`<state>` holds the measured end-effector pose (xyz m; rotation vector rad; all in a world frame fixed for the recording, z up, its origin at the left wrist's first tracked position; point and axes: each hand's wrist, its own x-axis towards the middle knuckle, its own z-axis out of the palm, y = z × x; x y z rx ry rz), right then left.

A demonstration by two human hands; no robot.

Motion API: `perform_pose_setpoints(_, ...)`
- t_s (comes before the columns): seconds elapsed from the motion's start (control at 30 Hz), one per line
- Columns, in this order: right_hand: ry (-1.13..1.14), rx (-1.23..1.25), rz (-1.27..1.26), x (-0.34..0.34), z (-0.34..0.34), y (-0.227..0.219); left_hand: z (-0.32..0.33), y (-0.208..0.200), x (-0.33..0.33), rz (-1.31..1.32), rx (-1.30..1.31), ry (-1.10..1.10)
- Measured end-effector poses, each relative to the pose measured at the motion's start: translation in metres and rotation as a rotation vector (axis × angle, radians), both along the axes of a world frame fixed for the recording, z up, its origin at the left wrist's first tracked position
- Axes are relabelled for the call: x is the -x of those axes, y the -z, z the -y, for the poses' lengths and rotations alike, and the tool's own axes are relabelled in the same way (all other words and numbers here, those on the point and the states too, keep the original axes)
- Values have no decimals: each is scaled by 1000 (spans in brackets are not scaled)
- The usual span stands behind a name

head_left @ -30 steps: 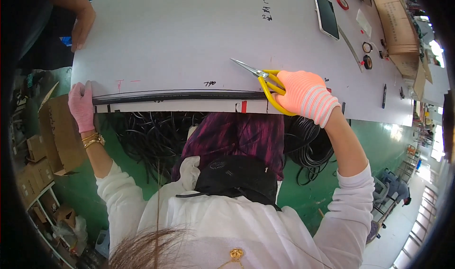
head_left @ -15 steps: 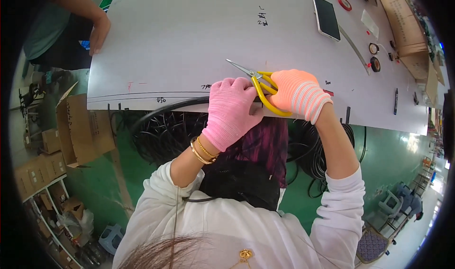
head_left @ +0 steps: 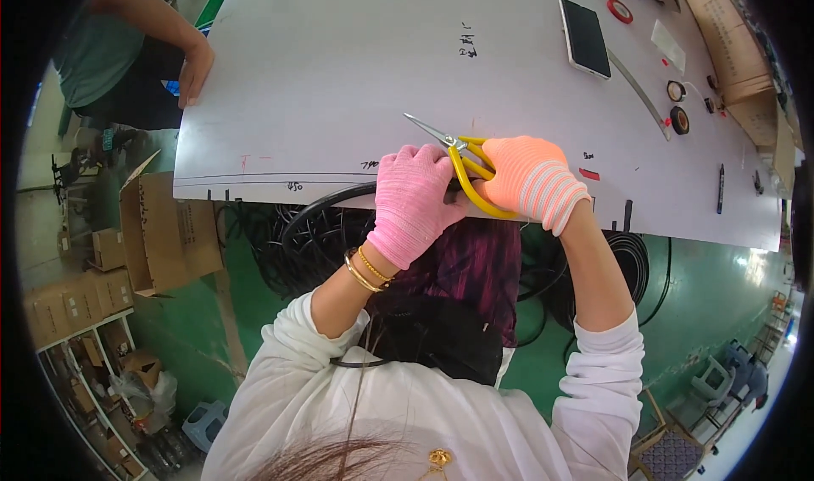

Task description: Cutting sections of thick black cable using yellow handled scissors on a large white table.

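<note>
My left hand [head_left: 415, 205], in a pink knit glove, is closed round a black cable [head_left: 329, 200] at the table's near edge. The cable curves out to the left of that hand and droops below the edge. My right hand [head_left: 532, 180], in an orange glove with pale cuff bands, grips yellow-handled scissors [head_left: 458, 144]. Their silver blades look closed and point to the far left, over the table [head_left: 339, 74]. Both gloves are close together, with the scissors' handles between them. The cable's stretch between the hands is mostly hidden.
A phone [head_left: 585, 38], a red tape roll [head_left: 620, 10], black tape rolls [head_left: 679, 120] and a marker [head_left: 721, 189] lie to the right. Cable coils [head_left: 623, 273] are below the edge. At far left another person's hand [head_left: 196, 72] rests on the table; an open carton [head_left: 170, 227] stands nearby.
The cable left of my left hand now bends in a tighter curve closer to that hand. Both hands keep their grips. The whole view has shifted slightly.
</note>
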<state>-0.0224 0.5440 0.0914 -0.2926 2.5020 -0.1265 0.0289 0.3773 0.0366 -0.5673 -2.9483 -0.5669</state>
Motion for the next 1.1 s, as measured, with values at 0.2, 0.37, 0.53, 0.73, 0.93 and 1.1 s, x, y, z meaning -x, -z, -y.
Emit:
perform_pose_setpoints(0.2, 6, 231, -122, -16, -11, 0, 1, -3, 10, 88, 73, 42)
perform_pose_setpoints(0.37, 52, 488, -263, -36, -32, 13, 4, -17, 16, 194, -9, 107)
perform_pose_setpoints(0.53, 796, 1512, -299, -93, -29, 11, 29, -27, 12, 329, -148, 57)
perform_pose_setpoints(0.73, 890, 1378, 446, -207, 2, 29, 39, -51, 8, 762, -464, 81)
perform_pose_setpoints(0.93, 647, 1259, -3, -221, 26, 76, 41, -74, 0, 946, -536, 65)
perform_pose_setpoints(1.1, 619, 1180, 65, -217, 37, 81, 43, -70, -11, 883, -520, 165)
